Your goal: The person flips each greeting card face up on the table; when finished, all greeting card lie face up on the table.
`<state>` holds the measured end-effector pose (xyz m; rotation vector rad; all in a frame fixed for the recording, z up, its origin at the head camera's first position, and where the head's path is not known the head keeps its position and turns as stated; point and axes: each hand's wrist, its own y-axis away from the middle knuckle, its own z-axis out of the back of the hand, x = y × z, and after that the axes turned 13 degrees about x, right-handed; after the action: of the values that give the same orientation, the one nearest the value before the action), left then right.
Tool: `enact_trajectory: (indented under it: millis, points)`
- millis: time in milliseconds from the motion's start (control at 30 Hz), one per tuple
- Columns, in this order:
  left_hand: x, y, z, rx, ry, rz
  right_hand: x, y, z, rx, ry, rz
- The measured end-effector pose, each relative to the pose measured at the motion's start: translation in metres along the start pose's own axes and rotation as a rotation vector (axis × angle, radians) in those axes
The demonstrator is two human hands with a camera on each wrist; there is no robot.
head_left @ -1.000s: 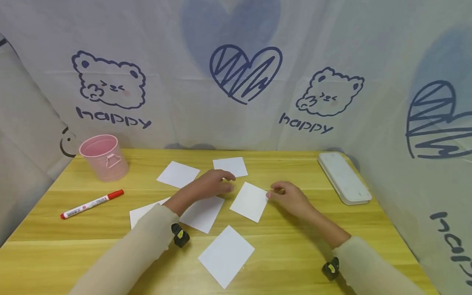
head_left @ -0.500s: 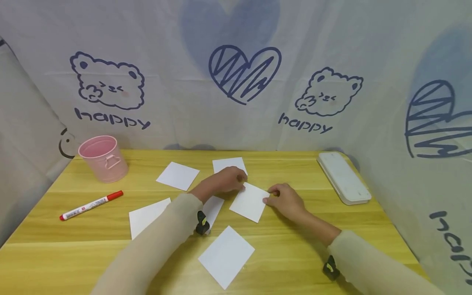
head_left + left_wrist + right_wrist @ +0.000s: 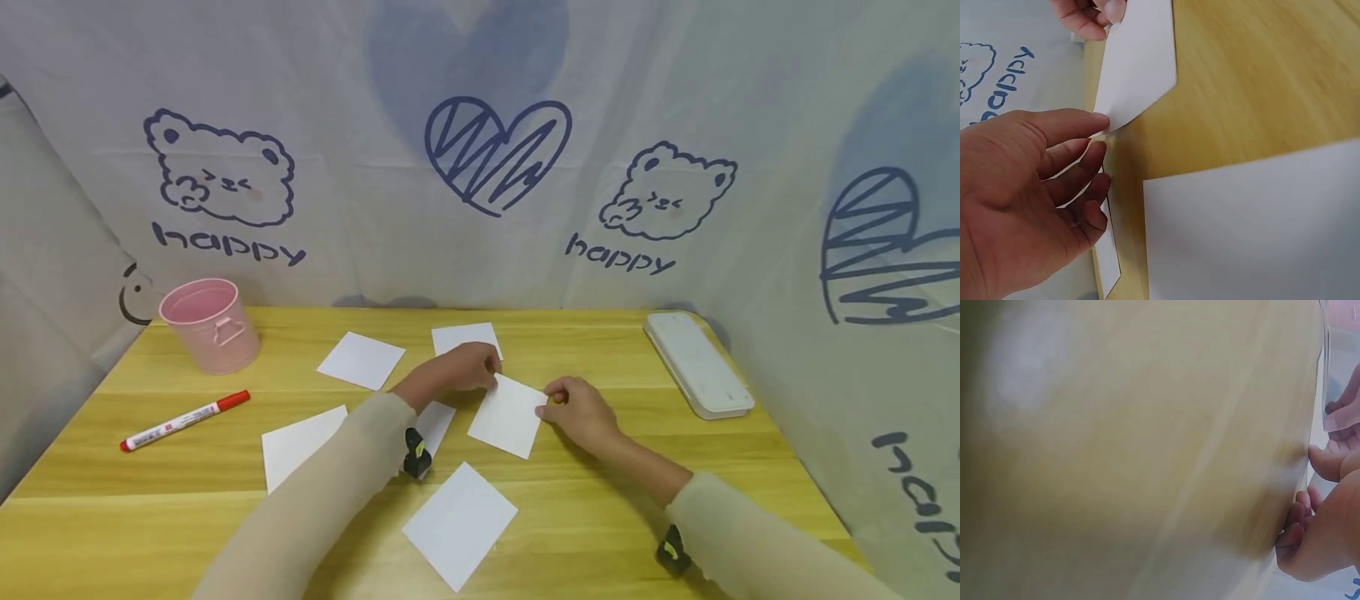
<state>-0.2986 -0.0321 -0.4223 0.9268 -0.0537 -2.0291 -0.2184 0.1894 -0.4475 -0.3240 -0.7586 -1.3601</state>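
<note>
A square white paper card (image 3: 508, 418) lies between my two hands near the middle of the table. At its far left corner my left hand (image 3: 461, 367) pinches it; the left wrist view shows the thumb (image 3: 1075, 125) on top of the paper (image 3: 1138, 69) and the fingers curled below. My right hand (image 3: 585, 417) pinches the right corner between thumb and forefinger, with its other fingers curled under. In the right wrist view, the right hand (image 3: 1325, 519) appears at the right edge, mostly against the table.
Several more white cards lie around, one in front (image 3: 461, 527), one at far left (image 3: 362, 360), others partly under the left arm. A red-capped marker (image 3: 185, 421) and a pink bucket (image 3: 217, 333) are at left. A white case (image 3: 699, 364) stands at right on the wooden table (image 3: 600, 525).
My left hand has moved right from above the cards to the middle card's corner and pinched it. The right hand has closed on its right corner. The card has turned very slightly.
</note>
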Motion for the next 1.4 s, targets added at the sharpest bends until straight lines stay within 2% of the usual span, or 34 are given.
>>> enact_trajectory:
  millis: [133,333,500,667,800,967,1100,1200,1400]
  points:
    - [0.002,0.006,0.000,-0.017,0.115,-0.026,0.001,-0.001,0.001,0.010,-0.082,0.027]
    - [0.008,0.015,0.003,-0.064,0.328,-0.078,0.007,0.000,0.007,-0.002,-0.317,0.110]
    - [0.004,0.038,0.006,-0.099,0.548,-0.115,0.017,0.007,0.012,-0.008,-0.374,0.206]
    - [0.000,0.063,0.007,-0.124,0.688,-0.139,0.030,0.019,0.016,0.022,-0.416,0.277]
    - [0.002,0.081,0.006,-0.113,0.797,-0.160,0.041,0.027,0.015,0.059,-0.443,0.338]
    - [0.008,0.098,0.001,-0.095,0.875,-0.199,0.051,0.033,0.009,0.102,-0.419,0.422]
    - [0.013,0.103,-0.004,-0.095,0.910,-0.213,0.055,0.037,0.008,0.164,-0.350,0.478]
    - [0.015,0.103,-0.008,-0.096,0.910,-0.201,0.056,0.037,0.009,0.205,-0.284,0.512]
    - [0.017,0.098,-0.013,-0.086,0.865,-0.189,0.054,0.039,0.011,0.229,-0.220,0.578]
